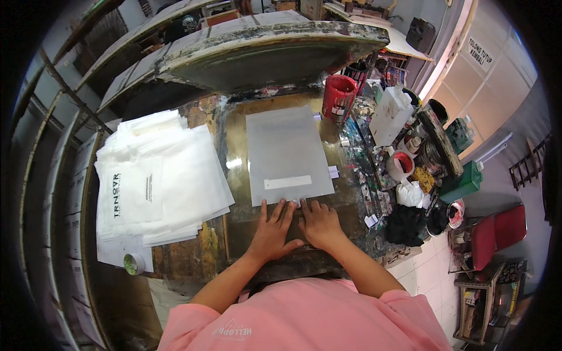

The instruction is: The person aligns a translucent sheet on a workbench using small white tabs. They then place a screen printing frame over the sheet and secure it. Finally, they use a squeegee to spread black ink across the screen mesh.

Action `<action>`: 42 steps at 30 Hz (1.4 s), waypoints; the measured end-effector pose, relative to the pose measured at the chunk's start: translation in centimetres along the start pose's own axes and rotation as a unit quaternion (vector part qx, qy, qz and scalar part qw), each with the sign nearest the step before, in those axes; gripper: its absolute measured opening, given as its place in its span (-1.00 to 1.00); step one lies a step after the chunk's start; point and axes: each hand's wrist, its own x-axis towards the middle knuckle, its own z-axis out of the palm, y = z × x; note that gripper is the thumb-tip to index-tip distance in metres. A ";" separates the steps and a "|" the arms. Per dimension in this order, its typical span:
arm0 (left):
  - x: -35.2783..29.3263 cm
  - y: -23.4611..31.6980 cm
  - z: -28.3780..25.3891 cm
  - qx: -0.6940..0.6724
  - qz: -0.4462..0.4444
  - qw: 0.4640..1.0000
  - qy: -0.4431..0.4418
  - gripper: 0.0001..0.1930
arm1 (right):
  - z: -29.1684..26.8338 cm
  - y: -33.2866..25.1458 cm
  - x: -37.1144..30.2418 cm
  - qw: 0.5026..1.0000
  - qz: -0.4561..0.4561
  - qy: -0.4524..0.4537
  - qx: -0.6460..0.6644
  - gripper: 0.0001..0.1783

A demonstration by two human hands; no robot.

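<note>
A translucent grey plastic sheet (287, 140), possibly a flat bag, lies on the dark glossy board in front of me. Across its near end runs a white strip (287, 182). My left hand (274, 231) rests palm down with its fingers spread, the tips at the sheet's near edge. Beside it my right hand (321, 226) lies palm down, fingers slightly bent and reaching the same edge. A small pale tab (296, 203) shows between the two hands. Small white tabs (333, 172) also sit along the sheet's right side. Neither hand grips anything.
Left of the board is a stack of white printed bags (199, 169), with a tape roll (133, 264) near it. A screen-printing frame (269, 58) stands tilted up behind. On the right are a red tub (339, 96), a white jug (391, 114) and a green container (462, 182).
</note>
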 end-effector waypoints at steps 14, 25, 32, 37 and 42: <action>-0.6 0.4 -0.5 -0.032 0.005 0.998 0.051 0.00 | -1.9 -2.6 0.2 0.978 -0.019 -0.186 -0.097 -0.49; -0.5 0.4 -0.7 -0.047 0.012 0.999 0.013 -0.05 | 0.6 -2.1 0.0 0.978 -0.044 -0.128 -0.161 -0.32; 0.1 0.7 -0.6 0.031 0.037 0.999 -0.015 -0.07 | 0.1 -2.4 0.1 0.977 -0.055 -0.139 -0.151 -0.36; 0.3 0.7 -0.3 0.019 0.018 0.999 -0.021 -0.03 | 1.1 -0.7 -0.3 0.997 -0.026 -0.064 -0.035 -0.45; 0.1 0.7 -1.0 0.024 0.011 0.999 -0.024 -0.11 | -2.3 1.9 2.6 0.983 -0.001 -0.167 0.076 -0.43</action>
